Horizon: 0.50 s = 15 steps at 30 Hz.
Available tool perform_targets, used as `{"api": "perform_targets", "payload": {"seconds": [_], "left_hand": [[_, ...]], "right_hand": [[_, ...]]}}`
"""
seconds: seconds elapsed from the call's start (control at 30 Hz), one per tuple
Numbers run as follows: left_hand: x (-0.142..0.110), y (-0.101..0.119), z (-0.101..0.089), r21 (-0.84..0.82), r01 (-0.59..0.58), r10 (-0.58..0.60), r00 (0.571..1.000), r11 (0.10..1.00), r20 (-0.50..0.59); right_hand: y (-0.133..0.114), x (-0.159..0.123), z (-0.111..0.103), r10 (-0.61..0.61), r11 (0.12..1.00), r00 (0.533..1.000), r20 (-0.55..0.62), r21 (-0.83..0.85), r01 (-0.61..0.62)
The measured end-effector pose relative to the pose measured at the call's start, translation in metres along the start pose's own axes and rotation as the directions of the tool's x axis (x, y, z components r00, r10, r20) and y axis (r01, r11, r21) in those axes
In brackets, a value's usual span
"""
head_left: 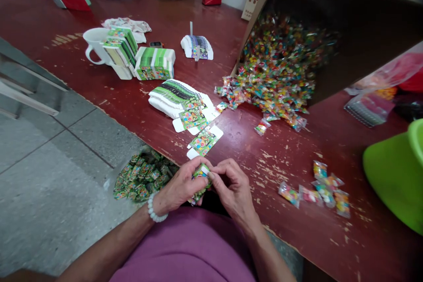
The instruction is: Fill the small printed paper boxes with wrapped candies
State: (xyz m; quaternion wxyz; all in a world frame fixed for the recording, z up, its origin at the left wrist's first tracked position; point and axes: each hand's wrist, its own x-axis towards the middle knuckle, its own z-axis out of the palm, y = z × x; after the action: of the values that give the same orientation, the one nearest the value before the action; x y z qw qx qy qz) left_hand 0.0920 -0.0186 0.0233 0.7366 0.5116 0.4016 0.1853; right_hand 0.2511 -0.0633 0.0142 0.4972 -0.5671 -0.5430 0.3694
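Close to my body at the table's edge, my left hand (176, 185) is closed round a small green printed box (198, 172). My right hand (234, 187) pinches the white end flap of that box between thumb and fingers. Just beyond the hands lies a loose flat carton (204, 142) with white flaps. Farther back, a fanned-out row of flat green cartons (173, 94) has a few loose ones on its near end. Several wrapped candy packets (325, 191) lie to the right of my hands.
A large cardboard box (357, 22) on its side spills candy packets (277, 70) onto the red table (231, 31). Bundled cartons (154, 62) stand by a white mug (95, 44). A green bucket (393, 172) is at right. Below the table edge sit many filled-looking green boxes (142, 176).
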Motion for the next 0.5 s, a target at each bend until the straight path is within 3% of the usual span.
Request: {"api": "perform_targets", "payload": {"seconds": [0.07,0.27,0.5], "left_hand": [[0.0001,0.0011,-0.0006,0.031,0.003,-0.003,1.000,1.000,0.009],[0.0013,0.0078,0.0014,0.148,-0.024,0.024,1.000,0.989,0.007],[-0.0008,0.0081,0.0029,0.307,-0.050,0.046,0.999,0.950,0.022]], "right_hand": [[0.0009,-0.0003,-0.0025,-0.009,1.000,1.000,0.020,-0.011,0.009],[0.0023,0.0005,-0.0084,0.124,0.992,0.992,0.012,-0.016,-0.124],[0.0035,0.0006,-0.0068,0.399,0.875,0.913,0.079,0.264,-0.405]]}}
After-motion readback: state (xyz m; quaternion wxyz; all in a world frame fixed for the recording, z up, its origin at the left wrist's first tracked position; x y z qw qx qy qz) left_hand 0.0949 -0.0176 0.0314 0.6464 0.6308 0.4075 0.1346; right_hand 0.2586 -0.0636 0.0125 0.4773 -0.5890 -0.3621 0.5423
